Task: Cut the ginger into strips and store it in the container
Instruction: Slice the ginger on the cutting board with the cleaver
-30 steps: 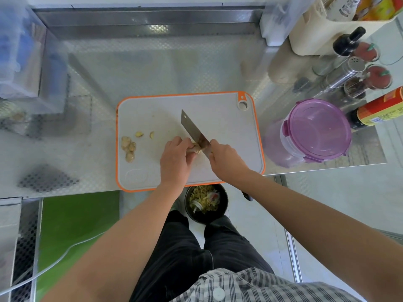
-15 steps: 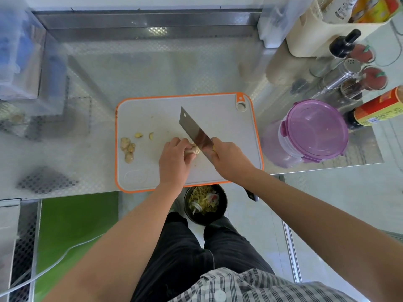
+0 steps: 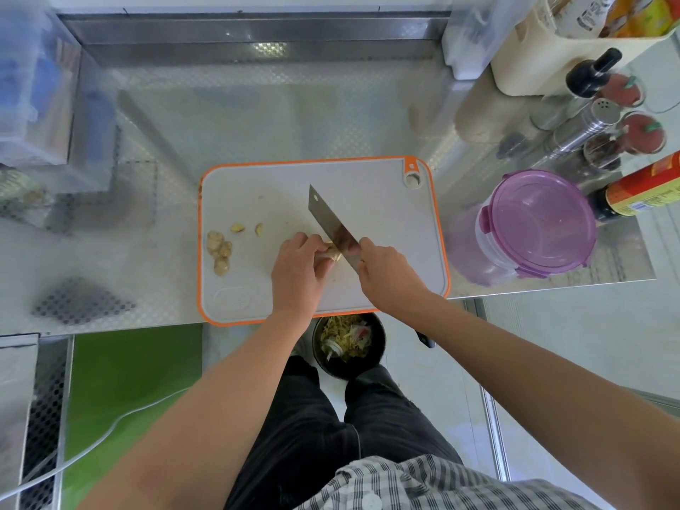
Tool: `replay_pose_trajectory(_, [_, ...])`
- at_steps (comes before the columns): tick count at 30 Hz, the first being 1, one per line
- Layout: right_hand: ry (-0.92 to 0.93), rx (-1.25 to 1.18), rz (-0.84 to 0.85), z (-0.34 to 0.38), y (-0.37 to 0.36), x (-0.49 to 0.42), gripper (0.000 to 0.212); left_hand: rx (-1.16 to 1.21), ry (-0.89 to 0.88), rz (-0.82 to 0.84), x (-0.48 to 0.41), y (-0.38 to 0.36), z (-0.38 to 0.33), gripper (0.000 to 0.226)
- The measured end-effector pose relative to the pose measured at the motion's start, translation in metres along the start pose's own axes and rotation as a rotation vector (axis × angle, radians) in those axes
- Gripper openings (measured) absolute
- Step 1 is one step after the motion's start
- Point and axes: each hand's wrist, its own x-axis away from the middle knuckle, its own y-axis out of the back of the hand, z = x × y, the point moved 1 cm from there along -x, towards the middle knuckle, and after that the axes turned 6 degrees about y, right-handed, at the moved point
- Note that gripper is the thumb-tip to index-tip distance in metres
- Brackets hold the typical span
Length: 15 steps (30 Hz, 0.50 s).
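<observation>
Ginger (image 3: 333, 254) can wait a moment; what are the containers holding?

The round container (image 3: 541, 222) is sitting to the right of the cutting board (image 3: 368, 200) with its purple lid on, and I cannot tell what is inside. A black bowl (image 3: 349, 366) below the counter edge is holding pale shreds and scraps.

And where is the ginger lying?

It is lying on the board, near the front middle. The left hand (image 3: 298, 274) is pinning it down with curled fingers, and its cut end is poking out toward the knife (image 3: 331, 226). The right hand (image 3: 386, 276) is clenching the knife by its handle, with the blade standing right against that end. More ginger pieces (image 3: 220, 250) are lying well apart at the board's left side.
</observation>
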Motion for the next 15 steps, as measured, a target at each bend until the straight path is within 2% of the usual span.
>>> replay_pose_trajectory(4, [-0.025, -0.011, -0.012, 0.003, -0.019, -0.01, 0.003, 0.016, 0.011, 0.014, 0.001, 0.001, -0.002, 0.014])
replay_pose_trajectory(7, [-0.005, -0.063, -0.047, -0.003, -0.022, -0.012, 0.01, -0.01, 0.014, 0.031, 0.001, 0.002, -0.001, 0.014])
replay_pose_trajectory(11, [0.032, -0.155, -0.117, -0.008, -0.005, -0.007, 0.009, -0.063, 0.044, -0.012, 0.004, 0.004, 0.0, 0.019])
replay_pose_trajectory(15, [0.056, -0.127, -0.084, -0.005, 0.006, -0.001, 0.013, -0.091, 0.07, -0.041, 0.004, 0.004, -0.002, 0.021])
